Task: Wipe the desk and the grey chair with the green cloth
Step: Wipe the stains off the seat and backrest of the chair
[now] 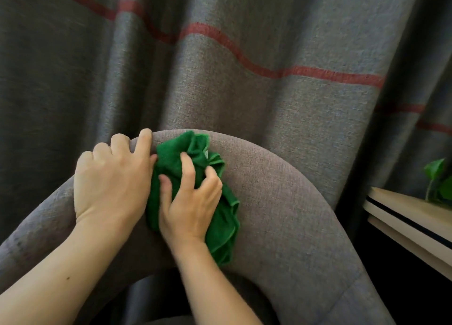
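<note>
The soft, light green cloth (193,197) lies bunched on the grey chair (281,202) backrest, pressed under the right hand (190,202) with spread fingers, best gripped by its bulk, while the left hand (112,178) curls over the rim, apparently steadying

Green cloth (193,195), grey woven chair (281,202), grey curtain (220,80) with red stripes, pale wood desk (403,209)

Single view, head-worn wide-angle camera. Looks forward and steeply down, close over the curved backrest of a grey fabric chair (281,202), which fills the near and middle field. Far field: grey woven curtain with red stripes (244,80), close behind. Right edge: corner of a pale wooden desk (403,217). Straight lines bow outward.
</note>
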A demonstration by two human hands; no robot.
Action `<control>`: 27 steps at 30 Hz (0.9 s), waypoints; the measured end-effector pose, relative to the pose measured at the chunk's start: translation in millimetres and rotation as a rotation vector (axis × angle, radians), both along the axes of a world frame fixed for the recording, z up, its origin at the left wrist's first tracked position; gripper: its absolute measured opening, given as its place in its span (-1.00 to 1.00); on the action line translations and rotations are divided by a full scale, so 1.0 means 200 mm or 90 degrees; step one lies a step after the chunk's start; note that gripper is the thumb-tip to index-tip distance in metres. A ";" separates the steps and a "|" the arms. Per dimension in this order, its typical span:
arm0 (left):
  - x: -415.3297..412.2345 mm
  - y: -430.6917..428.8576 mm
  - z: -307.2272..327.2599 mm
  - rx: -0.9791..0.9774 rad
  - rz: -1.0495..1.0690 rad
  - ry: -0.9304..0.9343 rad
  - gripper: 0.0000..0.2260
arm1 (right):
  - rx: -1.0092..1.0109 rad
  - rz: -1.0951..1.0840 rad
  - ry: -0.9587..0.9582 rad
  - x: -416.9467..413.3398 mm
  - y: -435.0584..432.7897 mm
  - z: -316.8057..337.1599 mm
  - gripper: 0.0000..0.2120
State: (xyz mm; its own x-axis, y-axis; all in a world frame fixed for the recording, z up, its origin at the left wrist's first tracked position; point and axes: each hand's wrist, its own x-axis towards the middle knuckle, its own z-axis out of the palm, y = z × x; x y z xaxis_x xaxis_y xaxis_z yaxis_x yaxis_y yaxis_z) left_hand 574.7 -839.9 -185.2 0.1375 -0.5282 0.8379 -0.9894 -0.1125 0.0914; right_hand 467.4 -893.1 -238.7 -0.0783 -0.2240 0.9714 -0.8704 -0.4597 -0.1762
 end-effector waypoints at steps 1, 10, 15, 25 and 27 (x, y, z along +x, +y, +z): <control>0.00 0.00 0.00 -0.001 -0.001 -0.001 -0.62 | -0.013 0.004 0.019 -0.02 -0.01 0.00 -0.57; -0.01 0.03 0.01 0.015 -0.014 0.017 -0.57 | -0.050 -0.275 0.055 -0.68 -0.10 0.16 -0.65; -0.01 0.03 0.02 0.018 -0.012 0.010 -0.56 | 0.003 -0.218 -0.106 -0.38 -0.09 0.06 -0.61; 0.00 0.02 0.01 0.007 -0.022 0.010 -0.57 | -0.099 -0.062 0.361 -0.42 -0.02 -0.17 -0.60; 0.00 0.02 0.01 0.007 -0.029 0.010 -0.56 | -0.098 -0.165 0.286 -0.63 -0.05 -0.09 -0.59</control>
State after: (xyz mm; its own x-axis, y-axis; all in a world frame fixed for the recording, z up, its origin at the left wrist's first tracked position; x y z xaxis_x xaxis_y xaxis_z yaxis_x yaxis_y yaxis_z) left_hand 575.3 -835.2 -183.7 0.1259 -0.5429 0.8303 -0.9920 -0.0686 0.1056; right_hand 340.4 -902.2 -256.2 0.3183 -0.1046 0.9422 -0.9329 -0.2112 0.2917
